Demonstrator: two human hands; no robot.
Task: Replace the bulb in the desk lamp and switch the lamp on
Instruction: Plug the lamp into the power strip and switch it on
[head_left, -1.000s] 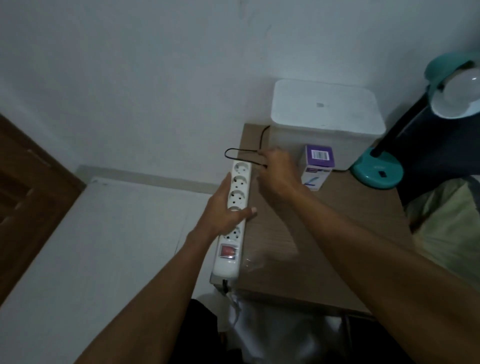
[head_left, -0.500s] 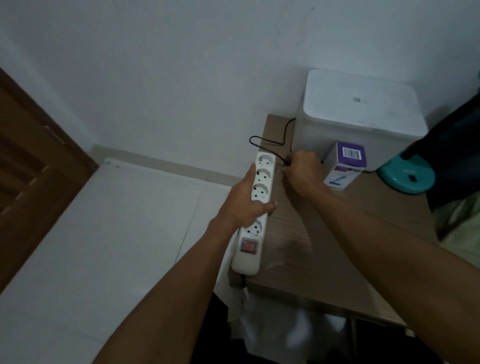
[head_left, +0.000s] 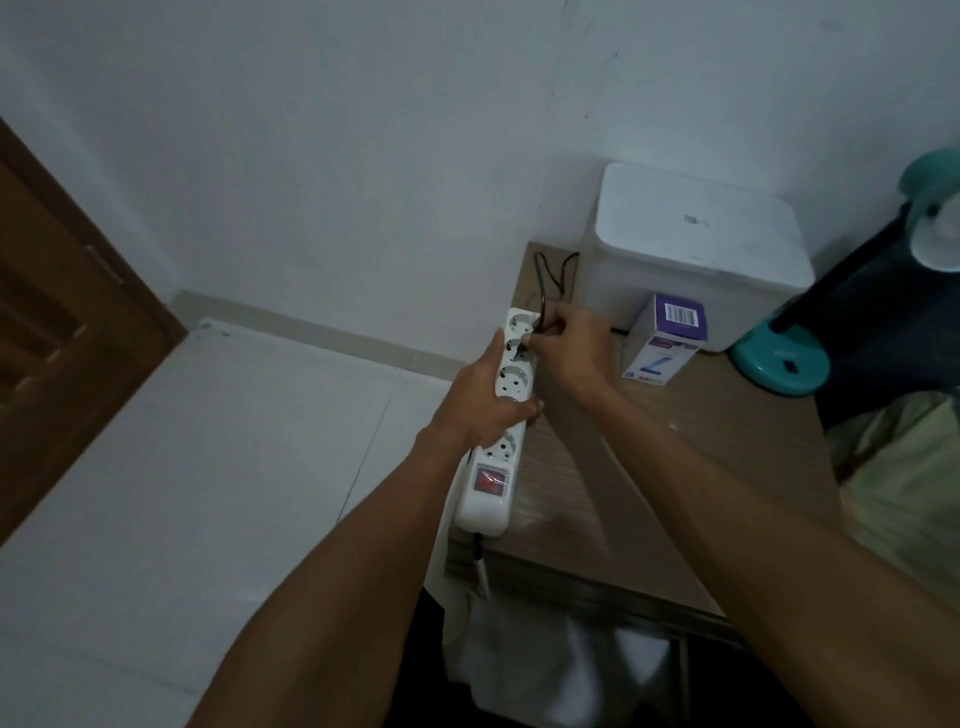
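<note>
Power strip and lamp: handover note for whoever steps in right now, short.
Left hand: gripping the power strip at the desk's left edge.
Right hand: pinching the black plug at the strip's second socket from the far end; whether it is seated cannot be told.
Lamp: back right, bulb fitted, unlit. Bulb box stands beside it.
Left: seat the plug, switch the lamp on.

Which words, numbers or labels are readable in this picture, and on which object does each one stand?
No text reads clearly here.
Purple and white box: a barcode on top and print on the front, too blurred to read.
White bin lid: a small dark mark, too small to read.
Power strip: no legible marking; only its red switch shows.
</note>
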